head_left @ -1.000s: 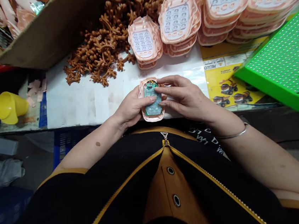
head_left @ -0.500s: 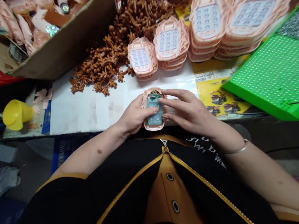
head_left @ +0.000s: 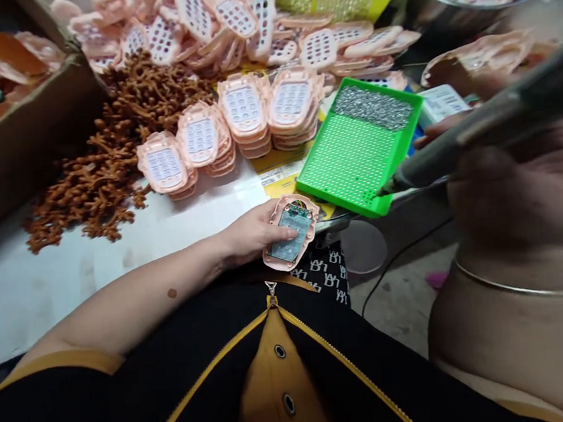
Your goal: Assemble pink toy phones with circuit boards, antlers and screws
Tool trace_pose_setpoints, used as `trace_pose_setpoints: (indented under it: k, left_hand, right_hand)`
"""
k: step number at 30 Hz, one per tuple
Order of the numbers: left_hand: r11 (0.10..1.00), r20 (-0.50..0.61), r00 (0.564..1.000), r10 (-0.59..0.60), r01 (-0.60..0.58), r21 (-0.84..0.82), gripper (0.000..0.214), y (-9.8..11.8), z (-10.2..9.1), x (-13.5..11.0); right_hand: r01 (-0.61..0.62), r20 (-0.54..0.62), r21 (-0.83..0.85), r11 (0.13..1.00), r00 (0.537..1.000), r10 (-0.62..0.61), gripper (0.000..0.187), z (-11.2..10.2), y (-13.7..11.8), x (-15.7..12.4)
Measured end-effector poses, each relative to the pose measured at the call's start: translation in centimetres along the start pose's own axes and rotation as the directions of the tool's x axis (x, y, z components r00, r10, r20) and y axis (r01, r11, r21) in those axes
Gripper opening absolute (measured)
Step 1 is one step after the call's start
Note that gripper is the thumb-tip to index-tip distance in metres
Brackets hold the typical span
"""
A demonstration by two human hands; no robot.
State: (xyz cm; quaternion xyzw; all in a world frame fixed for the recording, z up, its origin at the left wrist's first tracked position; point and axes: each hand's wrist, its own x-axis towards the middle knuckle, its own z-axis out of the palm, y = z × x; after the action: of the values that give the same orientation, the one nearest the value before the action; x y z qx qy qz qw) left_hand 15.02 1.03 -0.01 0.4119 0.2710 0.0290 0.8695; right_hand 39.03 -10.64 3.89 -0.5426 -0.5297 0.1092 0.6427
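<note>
Left hand gripping pink shell at fingertips, right hand clasping screwdriver

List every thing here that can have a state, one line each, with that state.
Left hand: closed on the pink shell.
Pink shell: back open, circuit board exposed.
Right hand: gripping the screwdriver.
Screwdriver: tilted, tip at the green tray.
Green tray: screws heaped at far end.
Cardboard box: open, holding parts.

Pink toy-phone shell glossy plastic; green tray perforated plastic; box matt cardboard.
</note>
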Motion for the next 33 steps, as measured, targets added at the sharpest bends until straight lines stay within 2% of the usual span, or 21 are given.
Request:
trace_pose_setpoints:
  k: [4,8,13,18,23,27,32,33]
  left_hand:
    - [0.999,0.057,0.997,-0.044,0.045,-0.005,0.043,-0.6,1.3,2.3]
    - [0.997,-0.023,0.997,-0.071,0.071,0.018,0.043,-0.7,1.9,3.0]
    - [0.994,-0.083,0.991,-0.103,0.106,0.032,0.043,-0.3,2.2,2.9]
    - [0.993,-0.097,0.989,-0.108,0.112,0.040,0.043,-0.2,2.3,3.0]
    - [0.994,-0.081,0.992,-0.101,0.104,0.043,0.041,-0.3,2.1,3.0]
    - [0.992,-0.105,0.989,-0.107,0.113,0.058,0.042,-0.4,1.9,3.0]
    - [0.990,-0.116,0.985,-0.126,0.132,0.044,0.043,-0.3,2.1,3.1]
    - [0.990,-0.113,0.985,-0.132,0.136,0.032,0.043,-0.3,2.1,3.1]
  right_hand:
    - [-0.024,-0.108,0.122,0.992,0.994,0.037,0.033,0.1,-0.1,0.7]
    - [0.012,-0.189,0.256,0.967,0.981,0.038,0.039,1.3,0.7,0.5]
    - [0.121,-0.347,0.195,0.973,0.937,-0.047,0.031,1.8,2.6,-0.5]
    - [0.095,-0.324,0.010,0.995,0.942,-0.087,0.029,2.0,4.0,-0.7]
    - [0.127,-0.358,-0.072,0.989,0.922,-0.145,0.043,2.2,5.2,-0.4]
    - [0.045,-0.291,-0.178,0.983,0.952,-0.096,0.041,2.1,5.5,-0.7]
    - [0.044,-0.253,-0.191,0.981,0.963,-0.093,0.041,1.8,5.5,-0.8]
    - [0.023,-0.206,-0.221,0.975,0.976,-0.070,0.043,1.8,5.3,-0.8]
